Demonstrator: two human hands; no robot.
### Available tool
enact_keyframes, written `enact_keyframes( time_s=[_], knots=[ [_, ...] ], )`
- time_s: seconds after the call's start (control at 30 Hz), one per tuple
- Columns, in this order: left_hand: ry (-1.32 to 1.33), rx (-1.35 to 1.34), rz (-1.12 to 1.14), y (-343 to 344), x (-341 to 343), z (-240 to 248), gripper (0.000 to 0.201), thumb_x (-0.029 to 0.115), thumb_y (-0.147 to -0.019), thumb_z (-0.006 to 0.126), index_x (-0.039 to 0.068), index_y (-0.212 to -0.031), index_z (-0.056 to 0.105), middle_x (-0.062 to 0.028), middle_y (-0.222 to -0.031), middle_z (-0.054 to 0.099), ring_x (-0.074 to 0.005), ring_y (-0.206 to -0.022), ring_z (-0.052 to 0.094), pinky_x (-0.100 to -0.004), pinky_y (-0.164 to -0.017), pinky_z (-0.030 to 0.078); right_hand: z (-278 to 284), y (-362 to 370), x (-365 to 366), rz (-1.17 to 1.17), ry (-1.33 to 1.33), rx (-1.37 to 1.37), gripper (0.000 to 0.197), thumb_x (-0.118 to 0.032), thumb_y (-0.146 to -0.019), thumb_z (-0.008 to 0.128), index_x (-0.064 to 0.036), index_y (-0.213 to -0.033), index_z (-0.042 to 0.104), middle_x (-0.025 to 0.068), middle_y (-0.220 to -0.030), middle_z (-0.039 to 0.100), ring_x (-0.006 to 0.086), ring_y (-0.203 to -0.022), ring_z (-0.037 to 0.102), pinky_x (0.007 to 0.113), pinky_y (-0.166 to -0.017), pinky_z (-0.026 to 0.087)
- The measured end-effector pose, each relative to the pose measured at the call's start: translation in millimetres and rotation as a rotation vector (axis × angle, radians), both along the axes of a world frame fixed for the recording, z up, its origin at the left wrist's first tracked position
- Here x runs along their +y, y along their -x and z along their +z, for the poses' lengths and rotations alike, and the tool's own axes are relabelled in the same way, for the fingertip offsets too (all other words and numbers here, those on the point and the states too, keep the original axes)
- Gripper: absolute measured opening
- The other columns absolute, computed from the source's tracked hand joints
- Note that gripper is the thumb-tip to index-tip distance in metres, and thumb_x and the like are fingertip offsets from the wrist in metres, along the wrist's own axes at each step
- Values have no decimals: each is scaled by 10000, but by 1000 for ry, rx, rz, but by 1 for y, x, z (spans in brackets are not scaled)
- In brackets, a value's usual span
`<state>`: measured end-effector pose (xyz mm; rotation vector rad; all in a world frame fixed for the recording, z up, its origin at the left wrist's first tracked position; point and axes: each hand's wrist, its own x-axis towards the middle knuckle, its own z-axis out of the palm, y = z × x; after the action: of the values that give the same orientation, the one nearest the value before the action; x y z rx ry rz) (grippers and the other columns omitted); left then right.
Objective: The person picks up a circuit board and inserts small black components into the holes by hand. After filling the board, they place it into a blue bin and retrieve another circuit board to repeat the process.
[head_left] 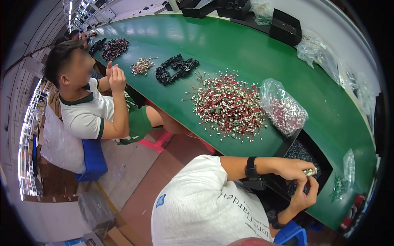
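Looks to me like the hands-on step: the left hand (292,169) is pinching a small ribbed piece (310,172) over the black bin (327,167), right fingers curled up close, though I can't tell if they're gripping too. Next move probably calls for a steady hold and careful fingertips. Piece is pale, stubby, kinda metallic-looking, partly hidden.

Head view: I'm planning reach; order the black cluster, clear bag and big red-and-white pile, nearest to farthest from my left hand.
1. Clear bag, right of the big pile.
2. Big pile, left of the bag.
3. Black cluster, upper left.
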<state>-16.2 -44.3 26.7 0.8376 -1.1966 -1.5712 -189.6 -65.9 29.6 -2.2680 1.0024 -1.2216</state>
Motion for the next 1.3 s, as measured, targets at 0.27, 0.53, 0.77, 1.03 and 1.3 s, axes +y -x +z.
enact_keyframes(
  time_s=[0.27,0.53,0.77,1.03,1.3],
  knots=[
    [217,-65,102,-19,9,12,722,235,-848,788,1,-1438,445,-114,-1336,539,-184,-1230,516,-349,-1066,416,22,-12,-3,13,73,22,175,5,-812,748,44,-978,708,186,-969,710,306,-887,694,357,-825,549],
    [-73,247,-138,-17,5,29,1091,549,-758,834,-2,-1536,304,-76,-1315,542,-156,-1157,564,-312,-912,536,29,-8,-5,-9,151,-133,235,62,-692,785,-1,-907,716,120,-822,679,246,-691,672,309,-607,542],
    [-102,183,-97,-17,10,29,1353,853,-610,705,-43,-1527,274,-108,-1253,572,-182,-1004,656,-318,-839,582,34,-7,-3,21,194,-154,265,90,-654,765,-5,-893,703,101,-804,653,243,-660,643,313,-564,522],
    [-126,192,-64,-17,11,29,1463,938,-515,602,-53,-1532,247,-130,-1262,574,-205,-1023,664,-359,-878,599,37,-6,-4,15,263,-50,265,34,-668,786,-11,-913,695,60,-817,629,238,-675,615,325,-574,523],
    [-113,123,-73,-16,9,31,1458,943,-535,593,-50,-1541,231,-118,-1225,585,-199,-1022,660,-325,-857,583,36,-5,0,-9,162,-99,275,77,-639,777,0,-891,700,99,-799,655,273,-687,644,332,-586,521]
  ],
)
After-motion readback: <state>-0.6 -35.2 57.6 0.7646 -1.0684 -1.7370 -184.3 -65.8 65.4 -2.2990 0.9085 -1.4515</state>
